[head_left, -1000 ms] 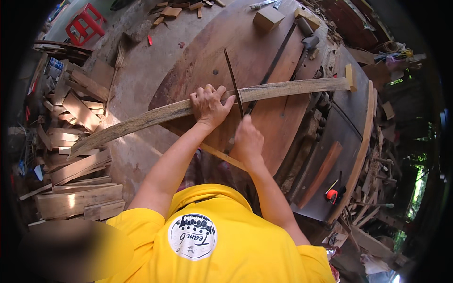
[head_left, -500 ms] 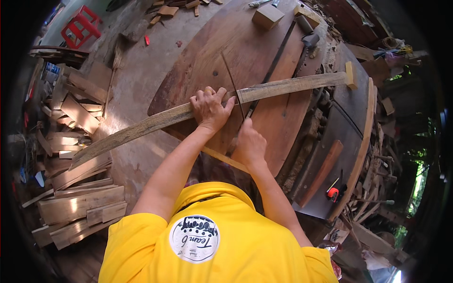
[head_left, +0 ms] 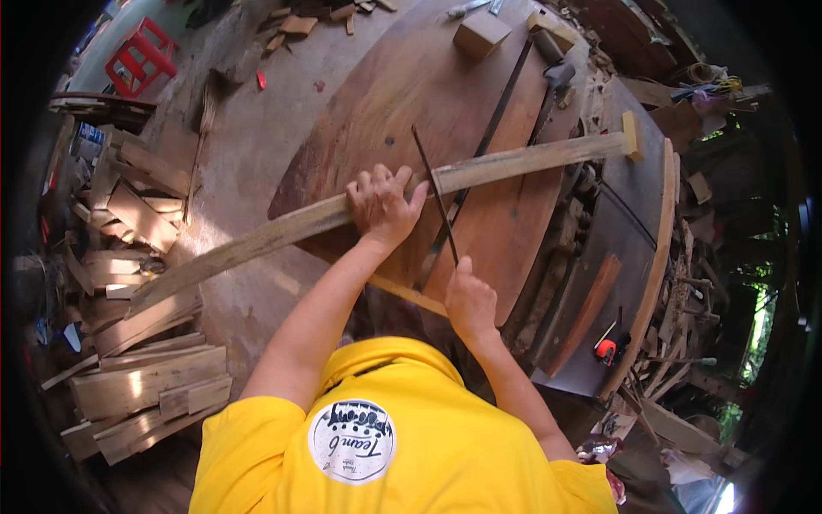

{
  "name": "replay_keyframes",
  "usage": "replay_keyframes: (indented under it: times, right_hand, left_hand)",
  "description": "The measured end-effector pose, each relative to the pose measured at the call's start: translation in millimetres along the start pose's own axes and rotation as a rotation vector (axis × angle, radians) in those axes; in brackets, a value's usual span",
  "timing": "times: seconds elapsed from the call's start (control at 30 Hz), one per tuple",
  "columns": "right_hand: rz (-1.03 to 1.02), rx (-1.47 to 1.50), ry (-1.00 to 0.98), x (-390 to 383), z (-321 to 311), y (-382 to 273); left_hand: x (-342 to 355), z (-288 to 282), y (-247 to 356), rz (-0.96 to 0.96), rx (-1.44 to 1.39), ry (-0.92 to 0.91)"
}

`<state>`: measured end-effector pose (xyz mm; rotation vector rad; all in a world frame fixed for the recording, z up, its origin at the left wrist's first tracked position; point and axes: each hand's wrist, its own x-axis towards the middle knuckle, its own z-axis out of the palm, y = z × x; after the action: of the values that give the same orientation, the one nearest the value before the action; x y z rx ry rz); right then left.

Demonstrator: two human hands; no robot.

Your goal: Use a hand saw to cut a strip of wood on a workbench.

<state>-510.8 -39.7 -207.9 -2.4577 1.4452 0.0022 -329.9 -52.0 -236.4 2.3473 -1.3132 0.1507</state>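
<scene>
A long, rough wooden board (head_left: 531,161) lies slantwise across a broad reddish-brown wooden tabletop (head_left: 355,128), its left end jutting past the edge. My left hand (head_left: 383,206) is closed over the board near its middle, fingers over the far edge and thumb toward the blade. Just right of that thumb, a handsaw (head_left: 443,212), seen almost edge-on as a thin dark blade, crosses the board. Gripping its near end is my right hand (head_left: 471,300), closed, and the handle is hidden inside the fist. The blade's far tip points up and left.
Wood offcuts (head_left: 145,377) are heaped on the left, with a red plastic stool (head_left: 141,58) behind. A wooden block (head_left: 482,34) stands at the tabletop's far end. On the right, a red tape measure (head_left: 605,349) lies on a dark surface near a curved wooden strip (head_left: 586,315).
My right hand has drawn the saw back toward me and slightly right, so the blade's far tip sits nearer the board. My left hand keeps its place on the board.
</scene>
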Motion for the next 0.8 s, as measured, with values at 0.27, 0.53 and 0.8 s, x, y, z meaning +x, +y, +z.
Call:
replay_keyframes:
  times: [0.27, 0.53, 0.8]
  right_hand:
    - [-0.1, -0.041, 0.13, 36, 14, -9]
    - [-0.05, -0.034, 0.134, 64, 15, -19]
    - [0.018, -0.01, -0.019, 22, 8, -8]
  left_hand:
    - [3, 12, -1, 0.035, -0.031, 0.089]
    - [3, 11, 4, 0.039, 0.042, 0.062]
    - [4, 9, 0, 0.02, 0.057, 0.075]
